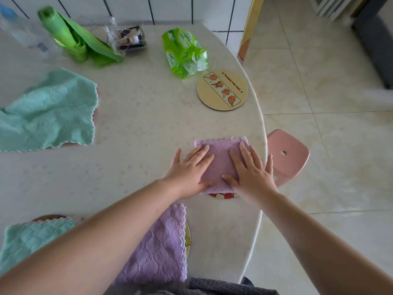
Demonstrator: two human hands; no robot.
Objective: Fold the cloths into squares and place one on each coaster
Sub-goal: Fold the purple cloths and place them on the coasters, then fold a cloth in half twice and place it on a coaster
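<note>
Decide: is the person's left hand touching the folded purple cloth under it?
Touching. The head view shows the left hand lying flat on the folded purple cloth, fingers spread across its surface.

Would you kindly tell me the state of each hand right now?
Left hand: open, flat, pressing the folded purple cloth.
Right hand: open, flat, pressing the same cloth.

table (pixel 138 116), cloths (pixel 51 109), coaster (pixel 222 91), tissue pk (pixel 184 52)

Waffle-weave purple cloth (pixel 221 165) — matt, soft
</note>
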